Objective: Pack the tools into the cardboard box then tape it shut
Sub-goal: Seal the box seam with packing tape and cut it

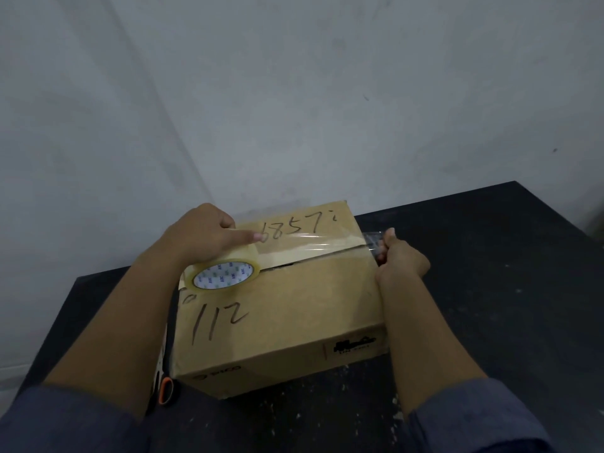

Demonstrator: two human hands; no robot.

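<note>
Stretching thin, clingy tape point(313, 245) over the closed box point(277, 308) seam: right hand point(400, 264) is pinching the free end past the box edge, left hand point(202, 235) is gripping the stiff roll point(224, 273) opposite, forefinger extended.

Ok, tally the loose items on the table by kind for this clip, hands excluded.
Cardboard box: 1
Roll of clear tape: 1
Scissors with orange handles, mostly hidden beside the box: 1
Total: 3

Dark table point(490, 289) w/ white specks; grey wall point(294, 93).
</note>
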